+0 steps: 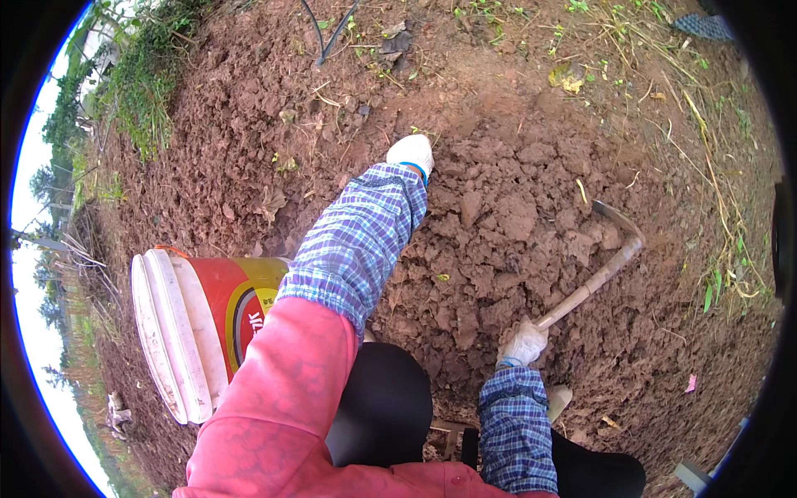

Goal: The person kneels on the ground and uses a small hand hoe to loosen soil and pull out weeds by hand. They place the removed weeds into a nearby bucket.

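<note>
My right hand point(523, 343), in a whitish glove, grips the wooden handle of a short hoe point(588, 286). The hoe's metal blade point(613, 215) rests on the broken reddish-brown clods point(492, 211) at the right. My left hand point(411, 151) wears a white knitted glove and is stretched far forward, at or just above the soil. Its fingers are turned away from me, so whether they hold anything is hidden. Blue checked oversleeves point(364, 218) cover both forearms.
A plastic bucket point(180, 336) with red and gold printing is at my left. Black tubing point(322, 46) sticks out at the far side. Dry stalks point(703, 137) lie at the right, and green plants point(140, 87) grow at upper left. A shoe tip point(559, 398) shows beside my right forearm.
</note>
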A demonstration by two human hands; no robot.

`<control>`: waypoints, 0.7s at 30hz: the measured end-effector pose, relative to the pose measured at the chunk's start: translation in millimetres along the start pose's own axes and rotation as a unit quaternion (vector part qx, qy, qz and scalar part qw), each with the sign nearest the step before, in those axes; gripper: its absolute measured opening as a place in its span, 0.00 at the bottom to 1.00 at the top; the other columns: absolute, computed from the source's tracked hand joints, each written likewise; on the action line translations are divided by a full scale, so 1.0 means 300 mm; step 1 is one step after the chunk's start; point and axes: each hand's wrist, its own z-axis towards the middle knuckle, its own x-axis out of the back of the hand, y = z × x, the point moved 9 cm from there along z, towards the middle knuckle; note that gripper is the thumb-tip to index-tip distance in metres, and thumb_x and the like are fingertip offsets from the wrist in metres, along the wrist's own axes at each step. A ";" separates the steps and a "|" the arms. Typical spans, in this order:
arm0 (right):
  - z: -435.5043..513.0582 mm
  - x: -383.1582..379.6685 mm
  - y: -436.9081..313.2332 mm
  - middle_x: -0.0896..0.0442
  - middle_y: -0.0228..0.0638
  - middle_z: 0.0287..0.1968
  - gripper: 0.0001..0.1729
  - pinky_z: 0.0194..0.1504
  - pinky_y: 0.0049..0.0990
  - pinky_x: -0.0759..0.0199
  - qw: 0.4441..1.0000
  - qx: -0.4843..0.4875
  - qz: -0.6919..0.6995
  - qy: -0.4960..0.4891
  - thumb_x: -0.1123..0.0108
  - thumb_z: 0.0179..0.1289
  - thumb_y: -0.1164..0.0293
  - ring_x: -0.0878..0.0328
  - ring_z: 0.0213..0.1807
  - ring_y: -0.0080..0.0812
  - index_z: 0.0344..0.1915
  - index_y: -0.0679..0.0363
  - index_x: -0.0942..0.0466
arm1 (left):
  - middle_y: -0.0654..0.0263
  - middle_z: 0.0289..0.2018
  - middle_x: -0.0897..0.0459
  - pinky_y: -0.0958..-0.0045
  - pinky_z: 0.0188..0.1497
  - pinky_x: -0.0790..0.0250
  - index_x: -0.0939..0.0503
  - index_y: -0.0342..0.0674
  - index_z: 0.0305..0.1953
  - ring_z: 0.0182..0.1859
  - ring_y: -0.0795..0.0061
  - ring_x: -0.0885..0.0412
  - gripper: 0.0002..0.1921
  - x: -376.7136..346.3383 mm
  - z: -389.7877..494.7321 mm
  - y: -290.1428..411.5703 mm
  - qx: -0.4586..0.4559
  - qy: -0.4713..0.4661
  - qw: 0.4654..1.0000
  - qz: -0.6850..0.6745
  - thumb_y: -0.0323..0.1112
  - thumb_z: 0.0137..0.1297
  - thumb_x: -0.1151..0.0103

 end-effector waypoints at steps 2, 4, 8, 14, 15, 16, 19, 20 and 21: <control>0.002 0.003 -0.003 0.34 0.33 0.15 0.12 0.07 0.28 0.43 1.000 0.006 0.001 -0.001 0.44 0.60 0.76 0.39 0.08 0.28 0.37 0.58 0.39 | 0.48 0.39 0.17 0.60 0.46 0.26 0.17 0.34 0.38 0.44 0.52 0.18 0.15 0.008 -0.011 0.018 -0.013 -0.028 1.000 0.007 0.38 0.53 0.43; -0.022 -0.031 0.010 0.33 0.32 0.15 0.12 0.07 0.28 0.43 1.000 -0.022 0.009 -0.015 0.44 0.59 0.78 0.38 0.08 0.28 0.39 0.58 0.38 | 0.53 0.38 0.16 0.58 0.42 0.28 0.18 0.37 0.39 0.42 0.52 0.19 0.14 -0.039 0.044 -0.092 -0.074 -0.095 0.993 0.010 0.39 0.56 0.43; 0.000 -0.005 0.013 0.33 0.32 0.15 0.13 0.07 0.28 0.43 1.000 -0.023 0.015 0.001 0.44 0.58 0.78 0.38 0.08 0.29 0.40 0.59 0.37 | 0.65 0.22 0.27 0.74 0.17 0.47 0.29 0.42 0.32 0.17 0.78 0.36 0.04 0.070 -0.143 -0.082 0.034 -0.218 0.670 -0.708 0.34 0.62 0.49; 0.023 0.005 0.038 0.33 0.33 0.16 0.13 0.08 0.29 0.42 1.000 -0.024 0.009 -0.006 0.42 0.58 0.78 0.35 0.09 0.30 0.41 0.60 0.36 | 0.66 0.21 0.28 0.77 0.15 0.46 0.27 0.38 0.35 0.16 0.80 0.38 0.06 0.072 -0.213 -0.034 -0.013 -0.260 0.717 -0.647 0.27 0.56 0.54; 0.016 -0.001 0.037 0.33 0.33 0.16 0.14 0.08 0.29 0.41 0.999 -0.033 0.029 -0.016 0.42 0.58 0.77 0.34 0.10 0.30 0.41 0.60 0.36 | 0.67 0.19 0.29 0.74 0.17 0.43 0.22 0.35 0.35 0.17 0.78 0.35 0.09 0.073 -0.241 -0.005 -0.017 -0.273 0.777 -0.567 0.27 0.55 0.54; 0.013 0.001 0.031 0.33 0.33 0.16 0.14 0.08 0.29 0.41 0.999 -0.031 0.012 -0.006 0.42 0.58 0.77 0.35 0.10 0.30 0.42 0.60 0.36 | 0.67 0.20 0.28 0.73 0.20 0.39 0.21 0.35 0.34 0.18 0.76 0.32 0.10 0.082 -0.254 0.033 -0.099 -0.257 0.873 -0.403 0.26 0.55 0.55; 0.013 0.003 0.019 0.32 0.33 0.16 0.14 0.08 0.28 0.41 1.000 -0.014 -0.020 0.010 0.42 0.59 0.77 0.35 0.10 0.29 0.42 0.61 0.36 | 0.58 0.28 0.18 0.66 0.36 0.26 0.18 0.41 0.32 0.32 0.56 0.19 0.07 0.058 -0.250 0.044 -0.429 -0.052 0.881 0.191 0.27 0.53 0.46; 0.027 0.001 0.029 0.32 0.33 0.16 0.14 0.08 0.28 0.41 1.000 -0.001 -0.020 0.005 0.42 0.59 0.77 0.35 0.10 0.29 0.42 0.61 0.36 | 0.55 0.33 0.17 0.65 0.41 0.25 0.17 0.40 0.35 0.37 0.55 0.19 0.08 0.030 -0.211 -0.027 -0.372 -0.106 0.885 0.258 0.29 0.55 0.46; 0.039 0.007 0.035 0.32 0.33 0.16 0.14 0.08 0.27 0.41 1.000 0.011 -0.020 0.003 0.42 0.59 0.77 0.35 0.09 0.29 0.42 0.61 0.36 | 0.52 0.38 0.16 0.64 0.45 0.24 0.17 0.39 0.38 0.43 0.54 0.18 0.10 0.017 -0.194 -0.082 -0.315 -0.161 0.878 0.322 0.30 0.58 0.47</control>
